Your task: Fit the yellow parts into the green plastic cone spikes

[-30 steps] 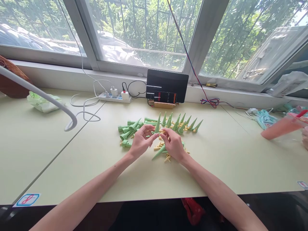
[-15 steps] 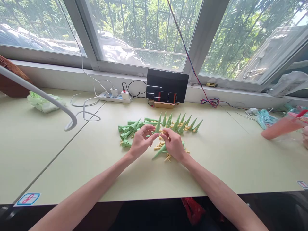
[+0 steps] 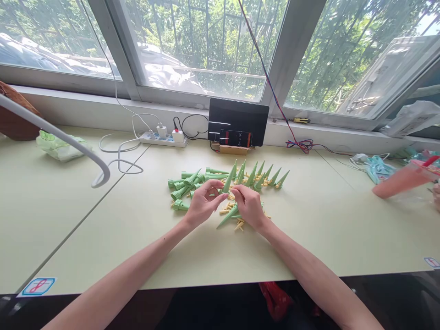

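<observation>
My left hand (image 3: 206, 200) pinches a green plastic plant-watering spike (image 3: 228, 181) between thumb and fingers, its point tilted up and to the right. Close beside its base, my right hand (image 3: 250, 205) is closed in a pinch; what its fingertips hold is too small or hidden to make out. Several similar green spikes (image 3: 252, 176) stand point-up behind my hands. More green spikes (image 3: 187, 184) lie in a heap to the left, and one green spike (image 3: 227, 217) lies below my right hand. Small yellow plastic pieces (image 3: 239, 224) are scattered around and partly under that hand.
A phone (image 3: 235, 138) leans on a cardboard stand before a black tablet (image 3: 239, 120). Behind on the left are a power strip (image 3: 165, 141) and white cables. A pink drink cup (image 3: 395, 182) lies tilted at right, near another person's hand (image 3: 436, 195). A white curved bar crosses the left foreground.
The spike in my left hand has tilted further to the right. My right fingertips have moved slightly apart from the left ones.
</observation>
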{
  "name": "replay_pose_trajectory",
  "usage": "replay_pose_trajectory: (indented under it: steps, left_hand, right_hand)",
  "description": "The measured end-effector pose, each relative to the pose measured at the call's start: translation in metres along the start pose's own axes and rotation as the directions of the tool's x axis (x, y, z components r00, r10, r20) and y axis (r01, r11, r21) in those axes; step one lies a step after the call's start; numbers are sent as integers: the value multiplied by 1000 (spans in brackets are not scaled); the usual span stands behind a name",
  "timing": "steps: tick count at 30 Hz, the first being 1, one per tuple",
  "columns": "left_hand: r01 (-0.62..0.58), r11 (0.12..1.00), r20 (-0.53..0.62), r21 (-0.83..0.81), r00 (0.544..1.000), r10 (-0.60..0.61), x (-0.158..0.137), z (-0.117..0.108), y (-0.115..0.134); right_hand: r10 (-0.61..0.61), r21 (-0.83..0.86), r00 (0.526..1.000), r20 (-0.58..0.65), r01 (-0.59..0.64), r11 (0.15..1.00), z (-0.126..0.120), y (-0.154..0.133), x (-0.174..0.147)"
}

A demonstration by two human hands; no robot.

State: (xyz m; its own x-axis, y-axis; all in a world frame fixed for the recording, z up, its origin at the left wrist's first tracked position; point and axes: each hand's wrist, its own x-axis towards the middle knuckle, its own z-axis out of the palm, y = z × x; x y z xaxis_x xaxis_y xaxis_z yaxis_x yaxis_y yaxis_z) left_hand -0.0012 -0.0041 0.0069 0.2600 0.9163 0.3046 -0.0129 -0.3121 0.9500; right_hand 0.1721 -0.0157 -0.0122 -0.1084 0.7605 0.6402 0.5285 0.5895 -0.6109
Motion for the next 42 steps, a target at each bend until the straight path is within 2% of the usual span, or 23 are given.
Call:
replay_pose_trajectory:
  steps: [4, 10, 19, 26, 42]
  left_hand:
    - [-49, 998, 2, 32, 999, 49, -1, 2, -1]
    - [-34, 998, 23, 54, 999, 33, -2, 1, 1]
    - [116, 991, 100, 61, 987, -122, 2, -1, 3]
    - [197, 979, 88, 55, 976, -201, 3, -2, 2]
    - [79, 992, 117, 101, 989, -90, 2, -1, 5]
  right_hand:
    - [1, -14, 1000, -6, -1, 1000, 0, 1, 0]
    - [14, -47, 1000, -16, -15, 999, 2, 4, -1]
    - [33, -6, 999, 11, -33, 999, 0, -2, 0]
    - [32, 7, 999, -17, -32, 999, 1, -4, 1]
    - [67, 63, 997, -24, -65, 996, 3, -3, -2]
